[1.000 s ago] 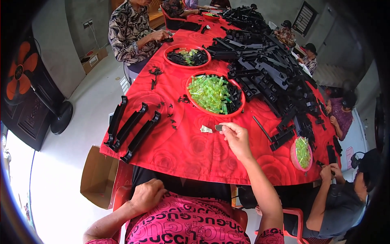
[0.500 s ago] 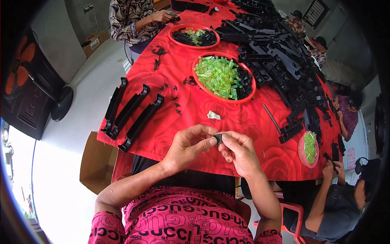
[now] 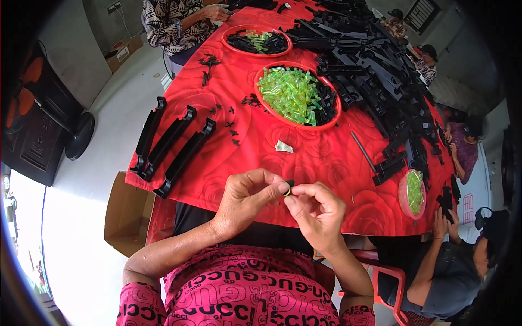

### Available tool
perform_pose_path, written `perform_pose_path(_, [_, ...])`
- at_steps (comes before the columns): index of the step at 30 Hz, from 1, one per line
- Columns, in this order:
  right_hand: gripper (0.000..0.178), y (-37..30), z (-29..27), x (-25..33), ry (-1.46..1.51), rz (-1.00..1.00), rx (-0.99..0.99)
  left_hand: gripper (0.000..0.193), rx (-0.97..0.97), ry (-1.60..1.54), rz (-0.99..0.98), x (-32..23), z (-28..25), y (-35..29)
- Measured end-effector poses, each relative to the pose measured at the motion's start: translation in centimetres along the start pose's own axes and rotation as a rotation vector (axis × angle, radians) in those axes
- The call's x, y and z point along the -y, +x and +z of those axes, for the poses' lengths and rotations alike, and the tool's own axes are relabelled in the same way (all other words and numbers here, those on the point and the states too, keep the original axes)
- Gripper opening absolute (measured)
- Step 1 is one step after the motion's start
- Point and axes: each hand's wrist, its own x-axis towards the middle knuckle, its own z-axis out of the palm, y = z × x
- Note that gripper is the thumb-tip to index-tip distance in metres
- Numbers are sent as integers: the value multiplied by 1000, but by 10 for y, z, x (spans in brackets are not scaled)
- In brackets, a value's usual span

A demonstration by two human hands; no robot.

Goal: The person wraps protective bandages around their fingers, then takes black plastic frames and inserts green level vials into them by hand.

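Observation:
Close to the table's front edge, my left hand [image 3: 244, 200] pinches a small black plastic piece [image 3: 290, 183] between thumb and forefinger. A thin yellow-green line shows along the piece's lower side. From the other side, my right hand [image 3: 319, 214] meets it with thumb and forefinger tips bent together, its other fingers curled. The fingertips cover much of the piece. Just beyond my hands lies a crumpled whitish scrap [image 3: 284, 146]. Farther out, a red oval basin [image 3: 338, 111] holds yellow-green clear tubes [image 3: 288, 92] and small black parts.
Three long black brackets [image 3: 185, 156] lie at left. A second red basin [image 3: 224, 42] stands farther back. Black parts [image 3: 370, 70] heap along the right, near a pink bowl [image 3: 403, 196] of green tubes. A co-worker [image 3: 451, 271] sits at right; another person [image 3: 176, 24] is across the table.
My right hand has turned, its thumb dropping lower while its forefinger stays by the black piece. My left hand keeps its pinch. The whole view has shifted slightly.

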Motion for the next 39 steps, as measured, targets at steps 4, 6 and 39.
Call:
perform_pose_path(4, [5, -3, 3, -6, 139, 106, -1, 17, 22, 82, 8, -4, 2, 0])
perform_pose_path(6, [5, -4, 1, -7, 186, 141, 5, 17, 38, 252, 40, -10, -1, 0])
perform_pose_path(39, [18, -42, -11, -37, 59, 122, -4, 4, 167, 897, 221, -5, 26, -13])
